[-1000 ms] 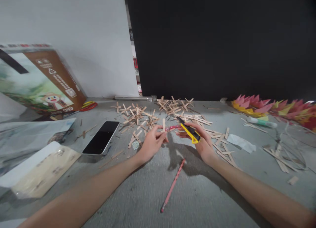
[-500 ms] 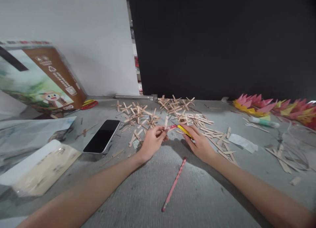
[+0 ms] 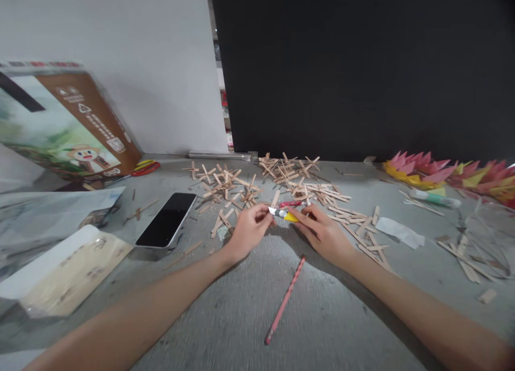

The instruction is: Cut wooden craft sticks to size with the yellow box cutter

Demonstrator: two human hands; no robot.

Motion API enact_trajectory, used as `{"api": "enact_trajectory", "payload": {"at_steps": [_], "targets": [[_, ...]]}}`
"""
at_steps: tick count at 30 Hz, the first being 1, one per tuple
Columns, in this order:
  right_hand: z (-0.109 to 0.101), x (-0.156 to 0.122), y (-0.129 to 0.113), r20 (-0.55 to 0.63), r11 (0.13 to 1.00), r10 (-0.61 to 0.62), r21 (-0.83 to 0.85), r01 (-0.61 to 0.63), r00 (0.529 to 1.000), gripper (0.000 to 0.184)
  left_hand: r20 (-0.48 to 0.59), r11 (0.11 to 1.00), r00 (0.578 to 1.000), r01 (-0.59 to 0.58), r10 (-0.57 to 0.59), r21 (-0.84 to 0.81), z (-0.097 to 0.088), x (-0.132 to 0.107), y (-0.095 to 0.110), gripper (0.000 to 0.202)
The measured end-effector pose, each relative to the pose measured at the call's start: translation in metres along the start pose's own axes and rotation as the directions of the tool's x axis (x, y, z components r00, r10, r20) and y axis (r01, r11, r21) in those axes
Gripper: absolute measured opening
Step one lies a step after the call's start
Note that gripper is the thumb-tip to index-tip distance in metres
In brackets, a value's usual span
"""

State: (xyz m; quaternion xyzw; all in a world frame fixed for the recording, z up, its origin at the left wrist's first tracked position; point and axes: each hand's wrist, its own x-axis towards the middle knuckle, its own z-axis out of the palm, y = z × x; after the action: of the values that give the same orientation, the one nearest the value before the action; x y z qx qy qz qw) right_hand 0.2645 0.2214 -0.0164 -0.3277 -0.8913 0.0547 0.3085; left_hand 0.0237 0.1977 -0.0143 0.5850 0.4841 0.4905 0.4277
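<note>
My left hand (image 3: 246, 230) rests on the grey table with its fingers pinched on a small wooden stick (image 3: 276, 198) that pokes up behind them. My right hand (image 3: 323, 232) is closed on a yellow utility knife (image 3: 288, 216). The knife lies low and nearly flat, and its metal blade points left and meets my left fingertips. A short pink stick-like object (image 3: 292, 203) lies just behind the knife. I cannot tell whether either hand touches it. A heap of wooden sticks and glued crosses (image 3: 237, 186) spreads behind both hands.
A pink pencil (image 3: 285, 301) lies in front of my hands. A black phone (image 3: 167, 221), plastic bags (image 3: 60, 274), a tilted cardboard box (image 3: 68, 130) and scissors (image 3: 145, 168) are at the left. Pink and yellow paper flowers (image 3: 442, 175), a glue tube (image 3: 432, 198) and a paper scrap (image 3: 398, 232) are at the right.
My right hand has lowered the knife from a raised, tilted hold to nearly flat on the table, blade toward my left fingers. Both hands have settled lower. The pink object now lies behind the knife.
</note>
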Motion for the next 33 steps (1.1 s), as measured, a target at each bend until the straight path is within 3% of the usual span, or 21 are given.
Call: {"api": "enact_trajectory", "payload": {"at_steps": [20, 33], "targets": [[0.0027, -0.0004, 0.0033, -0.074, 0.983, 0.022, -0.178, -0.035, 0.997, 0.048, 0.025, 0.998, 0.999, -0.048, 0.047, 0.041, -0.0013, 0.003, -0.0027, 0.034], [0.002, -0.0004, 0.0005, -0.093, 0.98, 0.036, -0.191, -0.053, 0.995, 0.05, 0.023, 0.999, 1.0, -0.02, 0.02, 0.042, -0.0018, 0.0044, 0.0039, 0.04]]}}
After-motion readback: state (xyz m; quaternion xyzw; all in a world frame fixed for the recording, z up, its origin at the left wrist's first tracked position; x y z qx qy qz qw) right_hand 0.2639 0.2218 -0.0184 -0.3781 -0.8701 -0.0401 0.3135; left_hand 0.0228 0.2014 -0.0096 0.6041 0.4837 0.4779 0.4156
